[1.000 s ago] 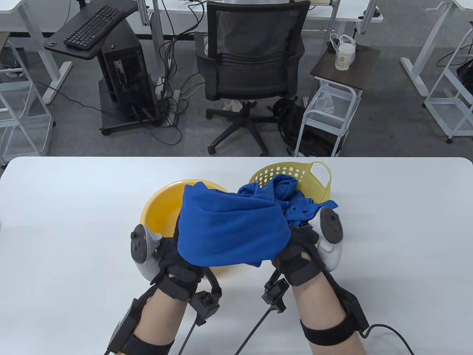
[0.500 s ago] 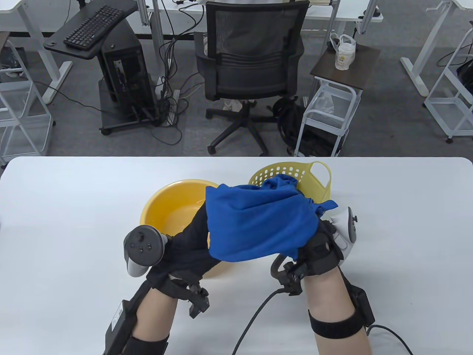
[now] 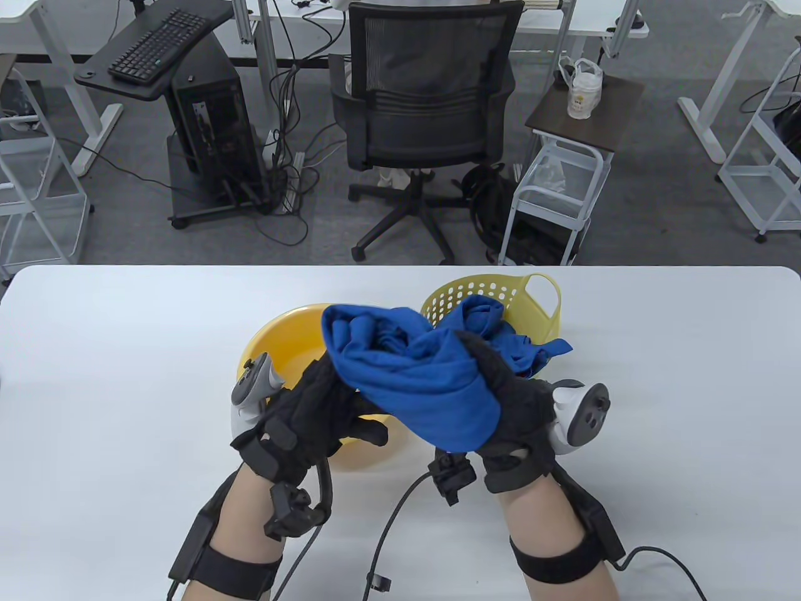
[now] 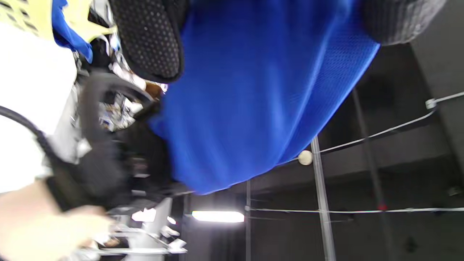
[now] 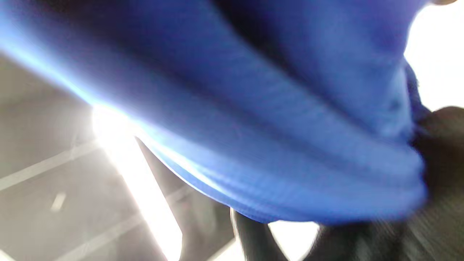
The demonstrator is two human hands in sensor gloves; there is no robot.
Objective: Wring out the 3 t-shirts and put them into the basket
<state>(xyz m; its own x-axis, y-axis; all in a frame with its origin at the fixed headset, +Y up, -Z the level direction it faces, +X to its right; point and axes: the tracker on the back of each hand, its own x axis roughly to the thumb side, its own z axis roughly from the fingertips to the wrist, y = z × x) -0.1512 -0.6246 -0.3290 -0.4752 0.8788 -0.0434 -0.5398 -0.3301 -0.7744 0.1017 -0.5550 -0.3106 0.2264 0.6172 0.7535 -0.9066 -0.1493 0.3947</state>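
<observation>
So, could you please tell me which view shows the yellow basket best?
The table view: the basket shows its perforated wall and handle, with blue cloth inside. The left wrist view catches only a yellow corner; the right wrist view shows none of it.

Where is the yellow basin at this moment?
In the table view the yellow basin sits on the white table left of centre, beside the perforated yellow basket, partly hidden behind the left hand and the blue t-shirt.
</observation>
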